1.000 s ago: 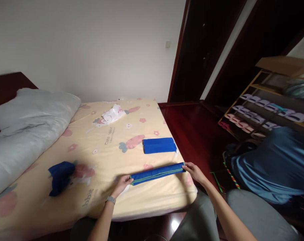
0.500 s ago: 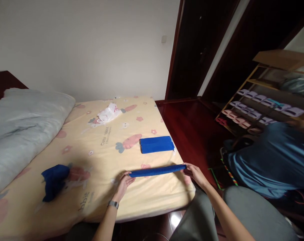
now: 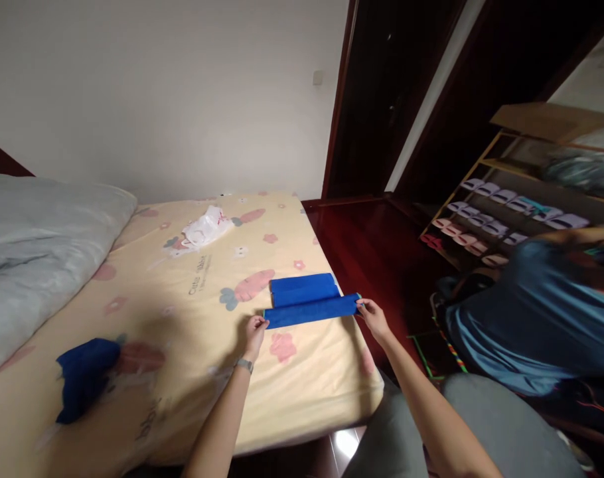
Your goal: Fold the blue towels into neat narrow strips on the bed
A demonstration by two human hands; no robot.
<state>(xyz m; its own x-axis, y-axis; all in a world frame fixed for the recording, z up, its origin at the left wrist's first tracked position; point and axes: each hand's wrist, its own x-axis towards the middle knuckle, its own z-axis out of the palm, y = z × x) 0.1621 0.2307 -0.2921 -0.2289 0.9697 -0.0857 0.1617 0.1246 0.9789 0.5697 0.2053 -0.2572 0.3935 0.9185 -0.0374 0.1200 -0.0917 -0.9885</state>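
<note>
The largest thing is the bed (image 3: 292, 392), with a patterned yellow sheet; on its left part lies the grey quilt (image 3: 48, 232); at the right side, beyond the bed, is a person in a blue shirt (image 3: 526, 312); near the front edge of the bed, the long folded cloth (image 3: 312, 311), which is blue, is stretched between two hands; it covers, in this view, the near part of the flat blue cloth (image 3: 304, 289); whether they touch, I cannot tell; the left hand (image 3: 255, 337) pinches one end in its grip, and the right hand (image 3: 374, 320) pinches the other; smallest is the watch (image 3: 244, 364) on the left wrist.
</note>
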